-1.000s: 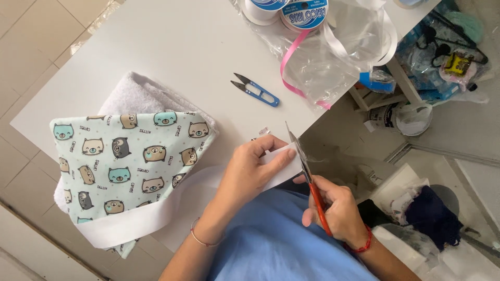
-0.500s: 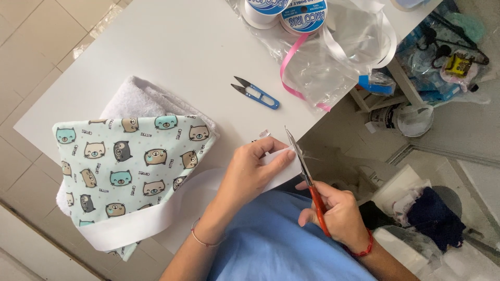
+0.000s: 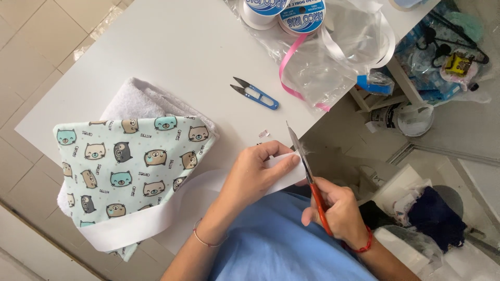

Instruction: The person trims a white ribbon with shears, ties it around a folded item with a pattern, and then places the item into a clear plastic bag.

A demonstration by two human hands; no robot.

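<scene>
Little has shifted since the earlier frames: your left hand still pinches the end of the white band, and your right hand stays closed on the red-handled scissors. Blades point toward the upper left, long axis steeply diagonal, tips past the band's end at centre frame. The band trails to the lower left, under the cat-print fabric lying on a white towel. Blue thread snips lie on the white table, well apart above.
</scene>
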